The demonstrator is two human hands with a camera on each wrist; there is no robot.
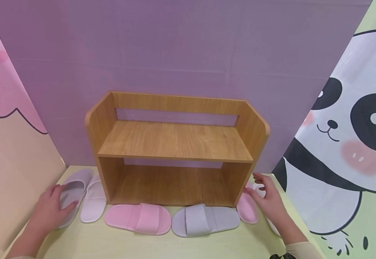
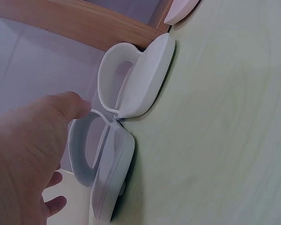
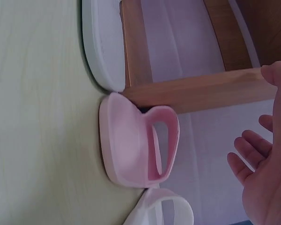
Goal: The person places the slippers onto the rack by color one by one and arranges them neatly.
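Observation:
At the left end of a row of slippers, my left hand [image 1: 49, 208] is over a grey slipper [image 1: 81, 177], fingers and thumb spread apart. In the left wrist view its thumb is beside the slipper's strap [image 2: 82, 174]. A white slipper [image 1: 93, 205] lies just right of that one. My right hand [image 1: 269, 201] hovers near a pink slipper [image 1: 247, 211] and a white slipper [image 1: 273, 227], partly covering the white one. The right wrist view shows its fingers loosely bent, holding nothing, apart from the pink slipper [image 3: 126, 145].
A two-level wooden shelf [image 1: 175, 142] stands in the middle of the pale table [image 1: 162, 248]. Before it lie a pink slipper [image 1: 120, 216] and a grey slipper [image 1: 225, 217], sideways. A purple backdrop [image 1: 181, 46] rises behind, with cartoon panels at both sides.

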